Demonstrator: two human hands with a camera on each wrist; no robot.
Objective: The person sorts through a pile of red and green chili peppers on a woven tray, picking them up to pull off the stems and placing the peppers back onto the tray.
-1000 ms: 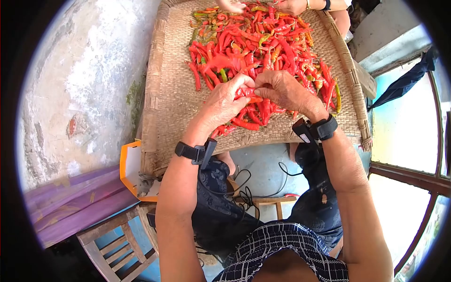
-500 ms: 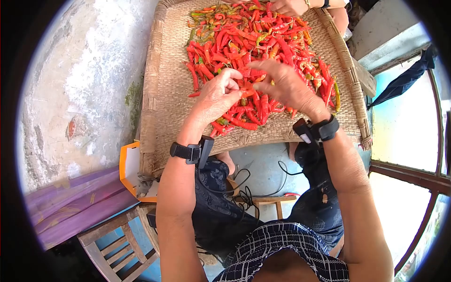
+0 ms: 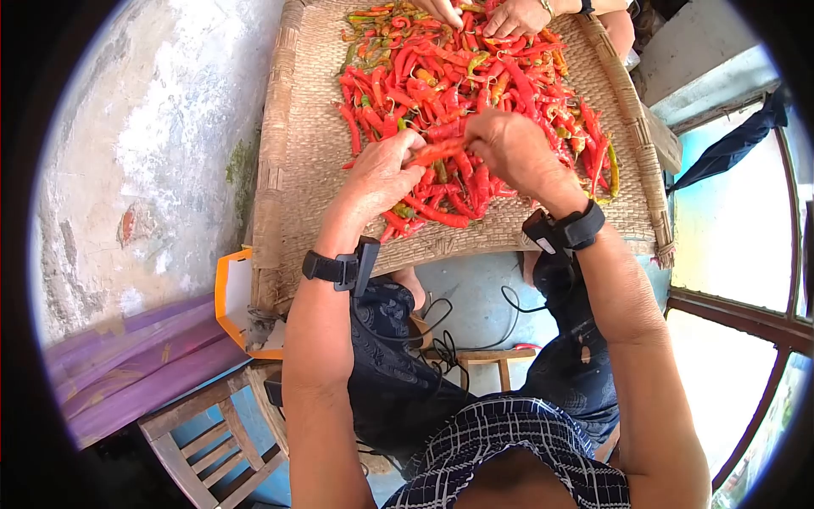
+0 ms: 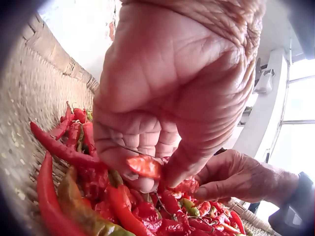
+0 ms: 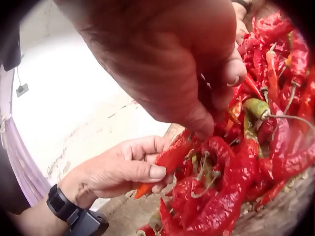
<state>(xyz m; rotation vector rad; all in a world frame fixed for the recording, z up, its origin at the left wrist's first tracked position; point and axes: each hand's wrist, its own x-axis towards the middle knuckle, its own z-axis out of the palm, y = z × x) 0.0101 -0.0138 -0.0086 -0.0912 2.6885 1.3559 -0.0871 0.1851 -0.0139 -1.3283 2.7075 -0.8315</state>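
A red pepper [image 3: 439, 152] stretches between the two hands above a heap of red peppers [image 3: 424, 81]. Its one end is pinched by the left hand [image 3: 380, 176] between thumb and fingers; in the right wrist view that pepper [image 5: 173, 156] has an orange tip below the left thumb. At the other end the right hand [image 3: 519, 157] has its fingers curled on the pepper. The left wrist view shows the pepper's end [image 4: 143, 166] between the left hand's [image 4: 167, 83] thumb and fingers, with the right hand [image 4: 238, 177] behind.
The heap lies on a large woven tray [image 3: 309, 127] with a raised rim. Another person's hands [image 3: 515, 17] touch the peppers at the far side. A wall stands at left, windows at right, a wooden stool [image 3: 487, 358] below.
The right hand has come back to the pepper after being apart from it with spread fingers. The left hand has shifted slightly left. The other person's hands have moved over the heap.
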